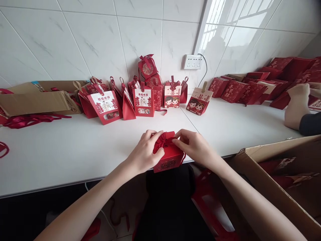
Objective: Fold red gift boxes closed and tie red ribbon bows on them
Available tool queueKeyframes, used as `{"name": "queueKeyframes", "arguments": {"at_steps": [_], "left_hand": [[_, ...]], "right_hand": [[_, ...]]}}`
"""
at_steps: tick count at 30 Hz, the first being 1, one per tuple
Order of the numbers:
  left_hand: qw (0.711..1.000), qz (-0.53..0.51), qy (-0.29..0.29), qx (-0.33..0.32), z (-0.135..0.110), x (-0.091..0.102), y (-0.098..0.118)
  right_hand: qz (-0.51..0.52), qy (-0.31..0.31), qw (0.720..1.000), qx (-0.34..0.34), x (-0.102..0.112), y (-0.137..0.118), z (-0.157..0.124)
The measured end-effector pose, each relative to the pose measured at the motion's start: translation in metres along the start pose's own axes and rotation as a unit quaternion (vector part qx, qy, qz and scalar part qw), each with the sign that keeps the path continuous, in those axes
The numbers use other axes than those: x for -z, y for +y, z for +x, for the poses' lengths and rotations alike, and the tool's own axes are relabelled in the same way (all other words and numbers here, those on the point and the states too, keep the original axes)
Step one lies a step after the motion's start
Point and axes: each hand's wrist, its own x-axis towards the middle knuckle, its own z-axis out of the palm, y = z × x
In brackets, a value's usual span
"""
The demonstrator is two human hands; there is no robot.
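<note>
A small red gift box (168, 160) stands at the near edge of the white table (75, 150), with a red ribbon bow (164, 139) on its top. My left hand (144, 151) is closed on the left side of the bow, fingers pinching the ribbon. My right hand (194, 145) pinches the right side of the bow, thumb and forefinger pressed together. Both hands rest against the box top.
Several finished red gift boxes (142, 100) stand along the tiled wall. Flat red boxes (250, 88) are stacked at right, where another person's hand (298, 103) rests. A cardboard sheet (32, 100) and loose ribbons (27, 119) lie at left. An open carton (281, 180) sits lower right.
</note>
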Motion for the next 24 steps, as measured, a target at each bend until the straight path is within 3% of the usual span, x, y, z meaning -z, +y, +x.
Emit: {"name": "queueKeyframes", "arguments": {"at_steps": [6, 11, 17, 20, 24], "left_hand": [[1.000, -0.017, 0.003, -0.008, 0.000, 0.000, -0.001], [0.999, -0.029, 0.005, -0.015, 0.000, -0.002, -0.002], [0.999, -0.033, -0.008, 0.006, 0.000, -0.001, -0.001], [0.999, -0.039, -0.015, 0.013, 0.000, 0.001, 0.000], [0.999, -0.035, -0.024, 0.018, -0.001, 0.002, 0.001]], "right_hand": [[0.077, 0.025, 0.996, 0.041, -0.004, 0.000, -0.002], [0.094, 0.014, 0.995, 0.012, -0.006, -0.006, -0.001], [0.004, 0.070, 0.998, -0.009, -0.014, -0.009, 0.000], [-0.026, 0.061, 0.998, -0.014, -0.012, -0.013, -0.008], [-0.144, 0.028, 0.987, -0.071, -0.002, -0.024, -0.021]]}}
